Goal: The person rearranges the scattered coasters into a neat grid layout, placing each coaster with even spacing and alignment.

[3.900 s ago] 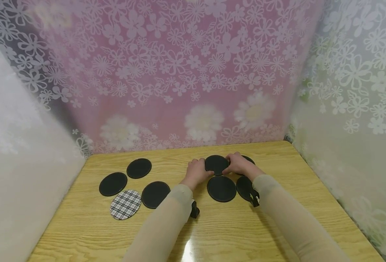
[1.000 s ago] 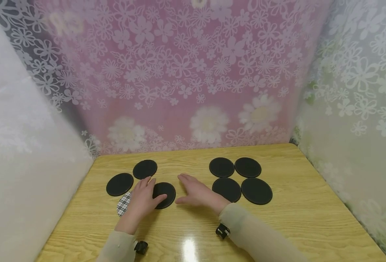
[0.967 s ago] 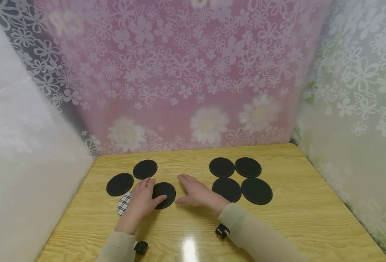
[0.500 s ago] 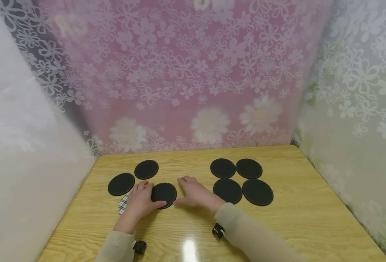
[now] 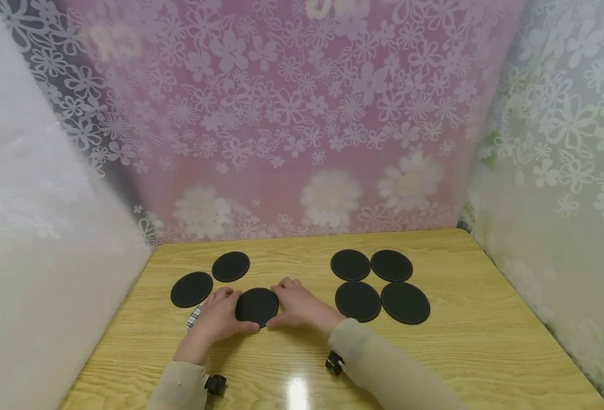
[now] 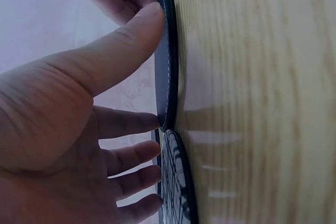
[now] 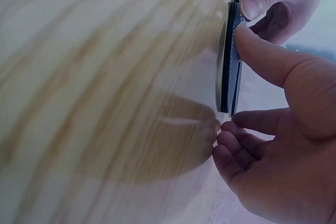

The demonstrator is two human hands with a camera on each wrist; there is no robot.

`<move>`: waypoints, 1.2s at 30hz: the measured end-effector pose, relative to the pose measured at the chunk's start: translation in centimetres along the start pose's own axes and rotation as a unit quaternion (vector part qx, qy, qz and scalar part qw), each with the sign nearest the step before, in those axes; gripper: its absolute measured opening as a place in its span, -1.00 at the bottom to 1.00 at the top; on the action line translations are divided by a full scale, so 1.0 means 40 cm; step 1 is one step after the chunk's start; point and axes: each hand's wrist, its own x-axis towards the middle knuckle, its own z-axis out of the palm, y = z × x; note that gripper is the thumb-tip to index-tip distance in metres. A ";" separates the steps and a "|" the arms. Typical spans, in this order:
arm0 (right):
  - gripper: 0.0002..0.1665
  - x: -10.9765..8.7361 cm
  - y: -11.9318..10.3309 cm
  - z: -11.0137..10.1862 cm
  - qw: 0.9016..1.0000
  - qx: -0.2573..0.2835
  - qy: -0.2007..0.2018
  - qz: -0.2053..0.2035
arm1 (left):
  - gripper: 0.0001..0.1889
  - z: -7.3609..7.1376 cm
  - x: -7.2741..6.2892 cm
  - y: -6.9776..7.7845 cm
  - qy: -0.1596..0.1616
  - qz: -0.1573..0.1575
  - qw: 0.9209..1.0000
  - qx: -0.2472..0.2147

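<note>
One stitched black disc [image 5: 257,306], we see, sits at lower centre on wood-grained counter [image 5: 261,367], its round rim gripped by left hand [image 5: 217,316] and right hand [image 5: 299,306].

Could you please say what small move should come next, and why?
I'd probably slide the held coaster slightly toward the black coaster beyond it: the left hand and right hand frame its rim, and a gap separates those coasters, unlike the four coasters grouped closely on the right.
</note>
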 end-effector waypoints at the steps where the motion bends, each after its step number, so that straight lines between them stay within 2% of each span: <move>1: 0.06 0.001 -0.003 0.000 1.000 -0.003 0.000 -0.001 | 0.07 -0.002 0.000 -0.001 -0.004 0.001 1.000 0.001; 5: 0.04 0.008 -0.008 0.000 1.000 -0.010 -0.001 0.000 | 0.07 -0.007 0.001 -0.002 -0.008 -0.002 1.000 0.008; 22: -0.05 0.035 -0.007 0.006 1.000 -0.020 0.004 0.015 | -0.08 -0.007 0.003 -0.004 0.011 -0.002 1.000 0.022; 36: -0.06 0.037 -0.010 0.000 0.999 0.011 0.002 0.044 | -0.05 0.000 0.009 -0.004 0.020 -0.004 0.999 0.027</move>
